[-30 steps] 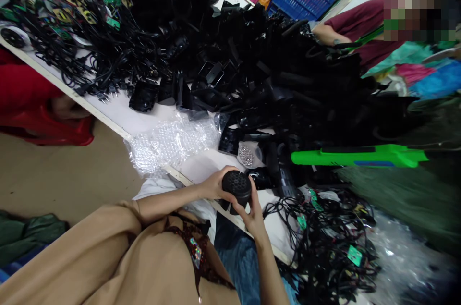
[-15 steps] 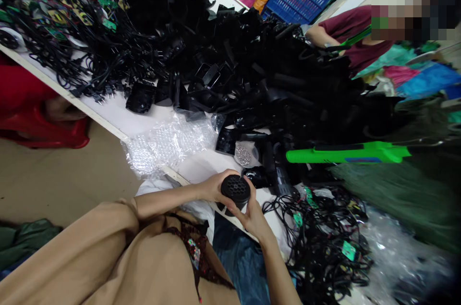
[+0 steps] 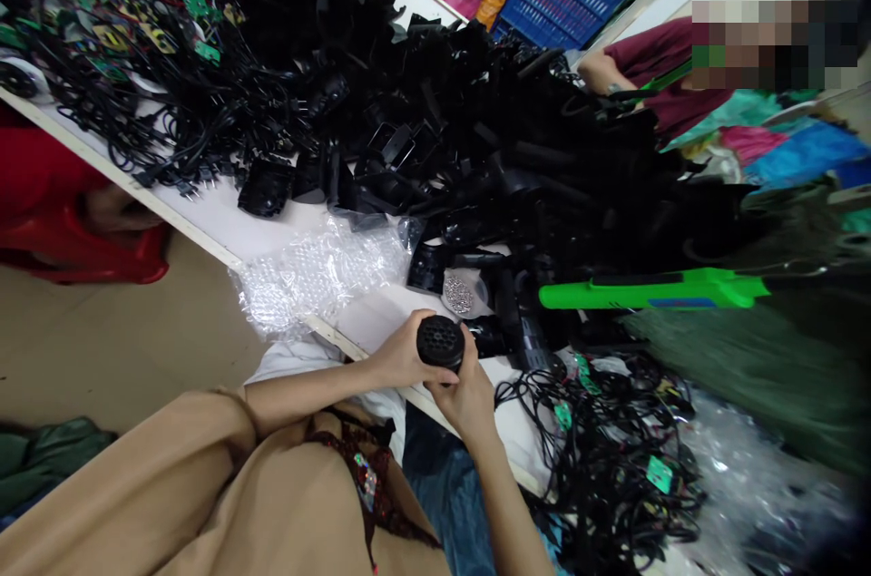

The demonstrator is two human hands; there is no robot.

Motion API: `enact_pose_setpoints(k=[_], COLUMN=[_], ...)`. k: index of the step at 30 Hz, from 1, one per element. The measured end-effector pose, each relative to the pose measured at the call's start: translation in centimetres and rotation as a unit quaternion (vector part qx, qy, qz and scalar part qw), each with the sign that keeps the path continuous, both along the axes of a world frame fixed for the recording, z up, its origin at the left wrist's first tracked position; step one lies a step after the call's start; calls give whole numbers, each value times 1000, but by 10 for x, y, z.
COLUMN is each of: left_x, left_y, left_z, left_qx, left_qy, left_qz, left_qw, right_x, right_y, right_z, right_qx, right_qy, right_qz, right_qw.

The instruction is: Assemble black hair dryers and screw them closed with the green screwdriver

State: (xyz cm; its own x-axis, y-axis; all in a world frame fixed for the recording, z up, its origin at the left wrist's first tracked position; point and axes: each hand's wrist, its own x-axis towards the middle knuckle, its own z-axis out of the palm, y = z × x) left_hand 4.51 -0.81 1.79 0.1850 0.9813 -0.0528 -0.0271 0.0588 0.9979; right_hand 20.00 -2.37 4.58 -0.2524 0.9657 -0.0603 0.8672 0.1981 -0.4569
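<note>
Over the table's near edge, both hands hold a black hair dryer housing (image 3: 440,342), its round honeycomb grille facing up toward me. My left hand (image 3: 403,351) is closed around its left side, thumb across the near side. My right hand (image 3: 469,395) grips it from the right and below, fingers bent around the side. The underside is hidden by the hands. Just beyond lies a clear bag of small metal screws (image 3: 458,293), next to a black plastic shell (image 3: 425,268). A green electric screwdriver (image 3: 653,290) hangs level to the right.
Black plastic parts (image 3: 476,122) are heaped across the white table (image 3: 272,236). Bubble wrap (image 3: 327,272) lies at left of the hands. Corded circuit boards (image 3: 612,431) are piled at right, with more (image 3: 156,41) at far left. A co-worker in a maroon sleeve (image 3: 653,50) is across the table.
The housing has shifted slightly up and left and tilted in my hands. My right hand has turned and moved farther under it. The dark part seen below it earlier is now hidden.
</note>
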Motion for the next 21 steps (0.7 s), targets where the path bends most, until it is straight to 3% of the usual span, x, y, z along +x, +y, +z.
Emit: enact_pose_setpoints(k=[2, 4, 7, 11, 13, 16, 21], left_x=[-2, -7, -15, -19, -20, -25, -40], left_y=[1, 6, 16, 25, 25, 24, 26], left_z=[-3, -7, -13, -13, -13, -14, -14], left_qx=[-4, -68, -184, -253, -245, -172, -117], left_qy=[7, -10, -61, -91, -95, -105, -23], left_qz=[36, 48, 65, 71, 59, 13, -110], left_qw=[999, 997, 979, 960, 963, 979, 987], right_x=[-9, -14, -9, 11, 18, 20, 17], right_y=[4, 7, 6, -2, -5, -4, -1], right_z=[-2, -5, -13, -25, -29, -29, -24], right_qx=[41, 39, -34, -132, -165, -185, -79], right_qy=[-26, -24, 21, 154, 228, 293, 202], right_qz=[5, 9, -23, -76, -89, -108, -71], right_qw=[999, 999, 999, 976, 955, 932, 974])
